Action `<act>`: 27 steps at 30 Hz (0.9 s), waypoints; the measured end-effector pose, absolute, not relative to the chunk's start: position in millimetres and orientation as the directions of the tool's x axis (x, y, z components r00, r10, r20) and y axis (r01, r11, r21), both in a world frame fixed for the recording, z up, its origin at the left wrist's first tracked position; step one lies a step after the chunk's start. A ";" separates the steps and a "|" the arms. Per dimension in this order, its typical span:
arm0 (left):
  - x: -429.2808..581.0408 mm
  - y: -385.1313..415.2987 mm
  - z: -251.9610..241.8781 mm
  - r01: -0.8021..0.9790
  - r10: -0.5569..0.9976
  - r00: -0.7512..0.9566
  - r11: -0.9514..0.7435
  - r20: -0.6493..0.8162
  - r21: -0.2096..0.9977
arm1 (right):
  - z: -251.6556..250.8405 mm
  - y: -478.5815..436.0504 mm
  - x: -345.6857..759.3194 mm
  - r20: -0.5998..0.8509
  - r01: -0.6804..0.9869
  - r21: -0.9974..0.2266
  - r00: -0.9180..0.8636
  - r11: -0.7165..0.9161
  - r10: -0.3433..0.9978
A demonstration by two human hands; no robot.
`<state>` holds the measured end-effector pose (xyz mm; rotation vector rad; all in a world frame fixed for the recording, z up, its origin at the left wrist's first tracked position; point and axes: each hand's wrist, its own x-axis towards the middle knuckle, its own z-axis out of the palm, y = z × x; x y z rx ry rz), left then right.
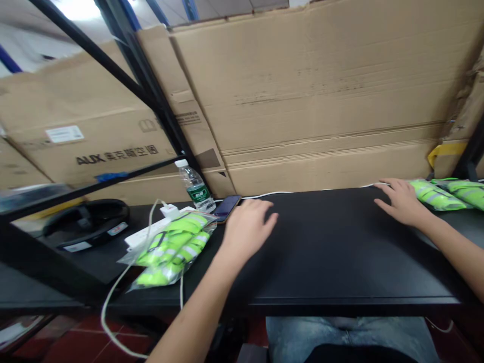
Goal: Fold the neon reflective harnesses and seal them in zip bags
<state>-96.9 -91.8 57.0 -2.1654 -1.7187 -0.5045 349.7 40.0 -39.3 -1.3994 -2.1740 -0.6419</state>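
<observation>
As two bare hands spread well apart over a black tabletop (321, 252), I follow the scene from afar through the head camera, with clear-bagged, bright-green bundles on either flank. The left hand (248, 224) is palm down, fingers loosely bent and thumb standing away from them; I see nothing in its hold, though its underside is hidden from me. The right hand (401, 201) is also loosely spread, thumb apart, with nothing visible in its grasp.

The left bundles (176, 244) lie overlapping to the left of the left hand and closer to the table's front edge — their long axis slants from front left to back right, the far end toward the phone (227, 207) beside that hand. The left hand is plainly the nearer one. The right bundles (438, 195) lie just right of the right hand, the closest slanting from back left to front right; whether skin touches plastic there, I cannot tell.

Each group sits outward of its nearest hand — by my judgement, neither arm needs to cross the body to get to one. Behind the left bundles stand a bottle (198, 192) and, lying flat, a white power strip (145, 233).
</observation>
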 end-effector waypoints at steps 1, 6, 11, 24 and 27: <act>-118.1 -99.1 59.0 0.993 0.858 0.109 -0.068 0.502 -0.100 | -37.1 35.6 336.7 0.613 0.895 0.135 -0.413 0.426 0.673; -208.2 -124.3 53.3 0.814 0.761 -0.228 0.491 0.607 -0.309 | -28.6 12.9 282.9 0.533 0.768 0.152 -0.594 0.622 0.602; -225.2 -134.8 42.2 0.833 0.800 -0.314 0.490 0.512 -0.255 | -32.9 7.1 269.0 0.470 0.677 0.141 -0.688 0.723 0.553; -100.9 -46.5 20.2 0.696 0.698 0.454 -0.666 0.554 0.269 | -36.0 -5.6 237.6 0.483 0.592 -0.049 -0.691 0.805 0.538; -67.8 -10.3 3.8 0.616 0.762 0.493 -0.646 0.420 0.450 | -34.9 -6.1 236.8 0.531 0.580 -0.027 -0.682 0.814 0.503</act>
